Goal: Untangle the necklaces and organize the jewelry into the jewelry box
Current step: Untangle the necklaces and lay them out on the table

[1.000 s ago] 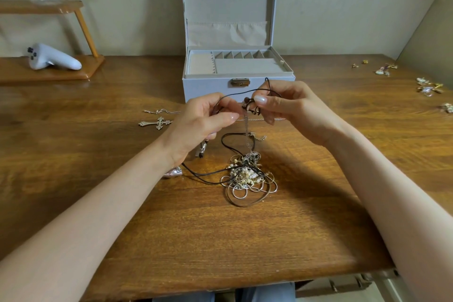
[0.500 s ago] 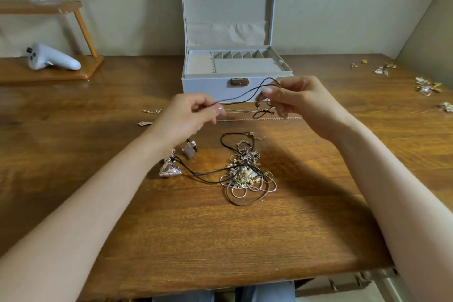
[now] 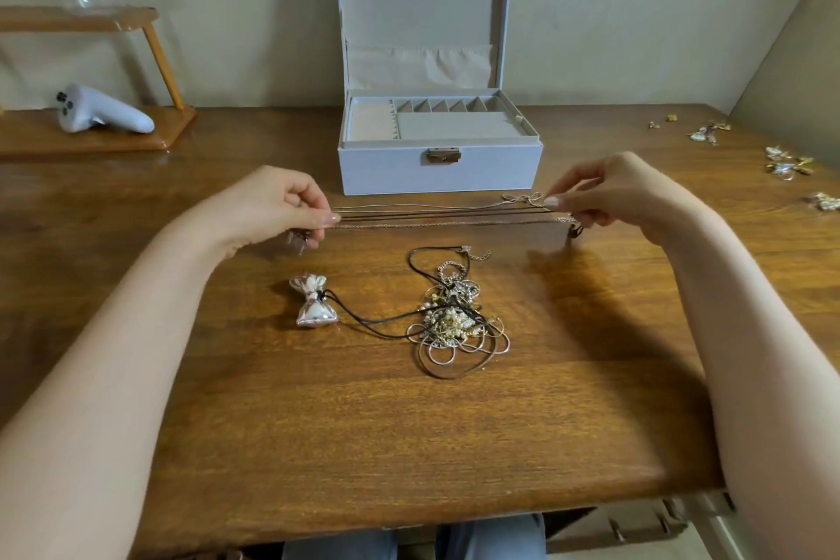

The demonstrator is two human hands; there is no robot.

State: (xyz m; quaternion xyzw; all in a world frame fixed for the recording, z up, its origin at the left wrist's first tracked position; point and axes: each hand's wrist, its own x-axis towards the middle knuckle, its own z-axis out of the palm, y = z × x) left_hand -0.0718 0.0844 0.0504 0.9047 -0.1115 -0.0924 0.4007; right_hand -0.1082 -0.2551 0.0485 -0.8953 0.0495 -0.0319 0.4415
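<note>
Left hand (image 3: 272, 205): is pinching the left ends of the stretched necklaces (image 3: 445, 216) between thumb and curled fingers, just above the table (image 3: 409, 446)
Right hand (image 3: 622, 191): is pinching the right ends of the same strands with thumb and forefinger, the other fingers curling underneath
Stretched necklaces: several thin cords and chains, dark and pale, are running taut and nearly level from one hand to the other, in front of the jewelry box (image 3: 436, 171); a small pale loop is showing near the right fingertips, and a blurred pendant is hanging below each hand
Tangled pile (image 3: 459, 318): is lying on the table nearer the person than the taut strands, a knot of wire rings, pearly beads and chain
Bow pendant (image 3: 313, 300): is lying left of the pile, its black cord (image 3: 377, 318) trailing into the tangle
Jewelry box: is standing at the back of the table with its lid upright, its tray of compartments showing
Loose pieces (image 3: 788, 161): are lying scattered at the far right edge of the table
White controller (image 3: 102, 111): is resting on a wooden stand (image 3: 91, 141) at the far left
</note>
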